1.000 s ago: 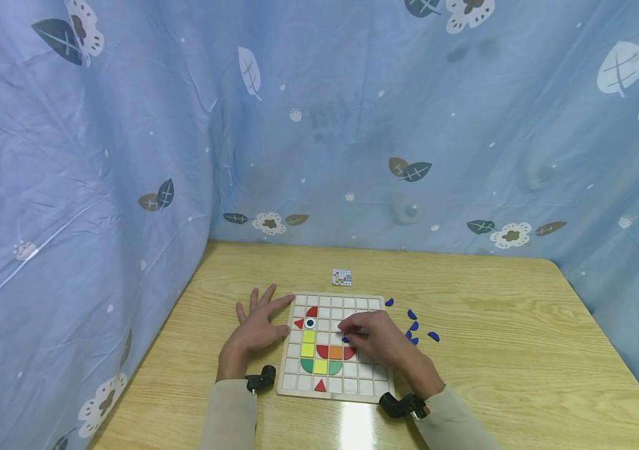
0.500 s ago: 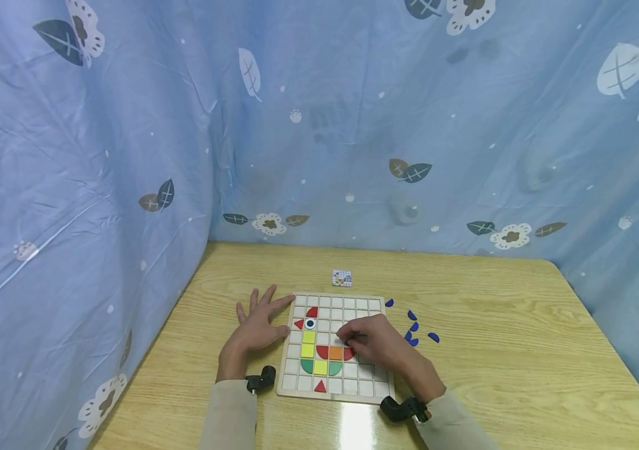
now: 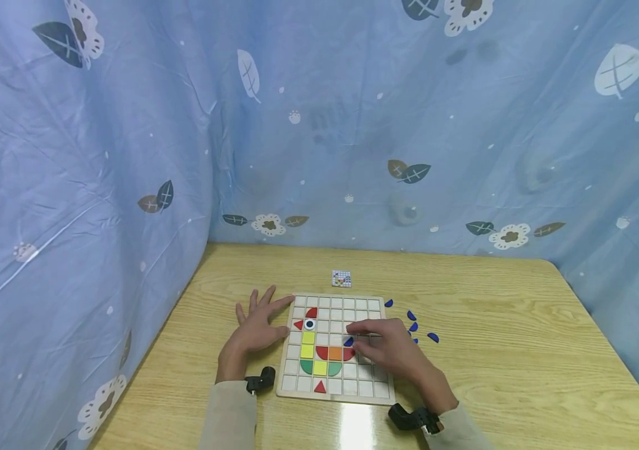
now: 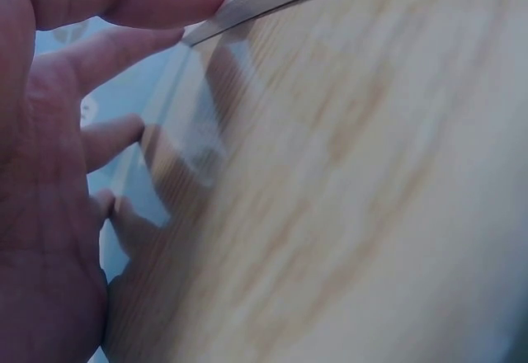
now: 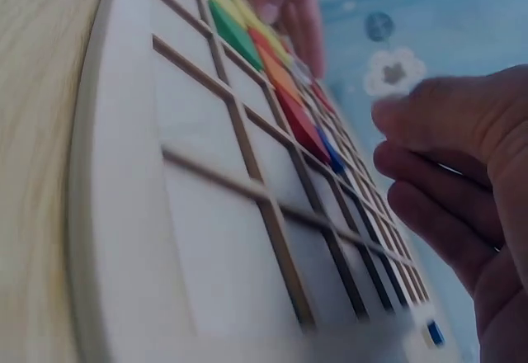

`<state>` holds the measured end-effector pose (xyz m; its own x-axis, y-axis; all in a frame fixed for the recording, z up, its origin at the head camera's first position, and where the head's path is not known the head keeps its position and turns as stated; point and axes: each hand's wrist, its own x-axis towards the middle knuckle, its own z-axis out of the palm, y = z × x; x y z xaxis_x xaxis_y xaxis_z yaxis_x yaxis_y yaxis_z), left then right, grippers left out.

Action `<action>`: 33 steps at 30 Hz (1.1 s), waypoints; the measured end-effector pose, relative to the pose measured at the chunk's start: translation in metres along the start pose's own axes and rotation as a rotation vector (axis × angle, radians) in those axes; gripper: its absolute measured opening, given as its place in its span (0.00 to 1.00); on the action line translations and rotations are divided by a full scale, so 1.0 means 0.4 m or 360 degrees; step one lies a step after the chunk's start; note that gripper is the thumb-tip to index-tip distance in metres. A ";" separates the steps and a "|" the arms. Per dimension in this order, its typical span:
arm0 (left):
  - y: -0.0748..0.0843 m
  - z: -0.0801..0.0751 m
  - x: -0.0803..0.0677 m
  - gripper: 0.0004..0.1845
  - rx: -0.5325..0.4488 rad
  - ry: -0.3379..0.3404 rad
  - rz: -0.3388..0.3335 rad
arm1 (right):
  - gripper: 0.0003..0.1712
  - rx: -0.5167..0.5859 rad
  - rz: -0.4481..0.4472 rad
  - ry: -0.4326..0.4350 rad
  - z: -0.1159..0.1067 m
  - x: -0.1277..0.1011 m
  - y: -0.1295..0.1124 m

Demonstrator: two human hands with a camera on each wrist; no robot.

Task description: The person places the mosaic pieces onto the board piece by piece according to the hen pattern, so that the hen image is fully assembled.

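Note:
A wooden grid board (image 3: 361,305) lies on the table and bears a bird-like figure of red, yellow, orange and green pieces with an eye piece (image 3: 310,324). A small blue piece (image 3: 348,342) sits in a cell just above the red quarter (image 3: 349,353). My right hand (image 3: 372,340) hovers over the board's right half, just right of that blue piece, fingers loosely curled and holding nothing. In the right wrist view the right hand (image 5: 462,165) floats above the board (image 5: 214,239), apart from the blue piece (image 5: 332,153). My left hand (image 3: 254,325) lies flat, fingers spread, touching the board's left edge.
Several loose blue pieces (image 3: 411,315) lie on the table (image 3: 493,325) to the right of the board. A small patterned card (image 3: 341,278) lies behind it. Blue flowered curtains (image 3: 128,156) close in the left and back sides.
My right hand has let go of the blue piece, which now shows in its cell, and has drawn back to the right. The left hand has stayed put.

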<state>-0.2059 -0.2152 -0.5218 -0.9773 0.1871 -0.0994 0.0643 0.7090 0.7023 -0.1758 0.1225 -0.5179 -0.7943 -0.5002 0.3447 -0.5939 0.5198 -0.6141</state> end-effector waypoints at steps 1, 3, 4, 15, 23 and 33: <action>0.001 0.000 0.000 0.41 0.0001 -0.0001 -0.0001 | 0.17 0.0018 0.0034 0.0010 -0.007 -0.011 0.003; 0.001 0.000 -0.001 0.41 0.0002 0.0002 0.0001 | 0.18 0.0053 0.0097 0.0032 -0.024 -0.034 0.009; 0.001 0.000 -0.001 0.41 0.0002 0.0003 0.0001 | 0.19 0.0079 0.0127 0.0044 -0.033 -0.045 0.012; -0.001 -0.003 -0.003 0.41 0.0006 -0.0003 0.0005 | 0.20 0.0159 0.0456 0.0256 -0.155 -0.190 0.058; -0.002 -0.003 -0.004 0.41 -0.0001 -0.0009 0.0015 | 0.20 0.0103 0.0528 0.0328 -0.202 -0.249 0.078; -0.002 -0.002 -0.001 0.41 -0.0002 -0.0014 0.0034 | 0.22 0.0212 0.0541 0.0240 -0.185 -0.228 0.101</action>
<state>-0.2056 -0.2163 -0.5216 -0.9739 0.2080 -0.0906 0.0847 0.7039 0.7052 -0.1368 0.2405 -0.5218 -0.9587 -0.2026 0.1998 -0.2795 0.5390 -0.7946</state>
